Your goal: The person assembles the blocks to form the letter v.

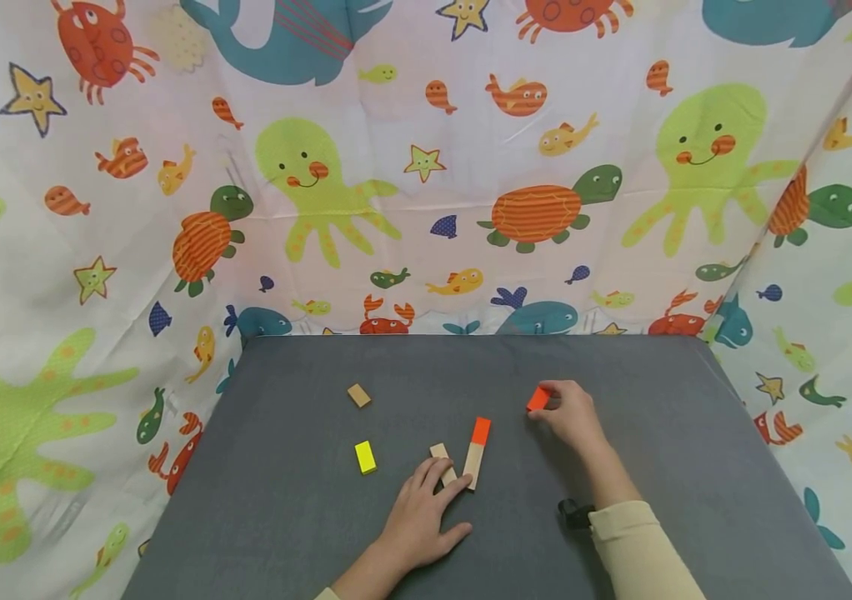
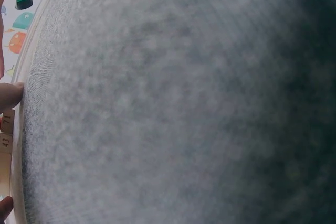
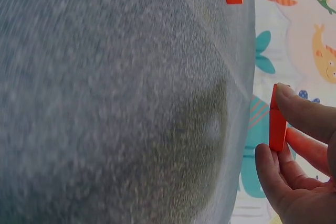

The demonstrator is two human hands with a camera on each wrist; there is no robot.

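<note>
An orange wooden block (image 1: 538, 399) is pinched between the thumb and fingers of my right hand (image 1: 572, 421); its narrow side faces the right wrist view. My left hand (image 1: 423, 517) rests with spread fingers around a plain wooden block (image 1: 438, 452), which its fingers partly cover. Its index fingertip is right at the near end of another plain block (image 1: 474, 464). Directly beyond that, in line with it, lies a second orange block (image 1: 481, 430). In the left wrist view, numbered block ends (image 2: 6, 142) show at the left edge between parts of the hand.
A yellow block (image 1: 365, 457) lies left of the left hand, and a tan block (image 1: 358, 395) lies farther back. A black wrist device (image 1: 574, 514) sits by the right cuff. Beyond the grey table (image 1: 283, 517) hangs a sea-animal curtain (image 1: 426, 183).
</note>
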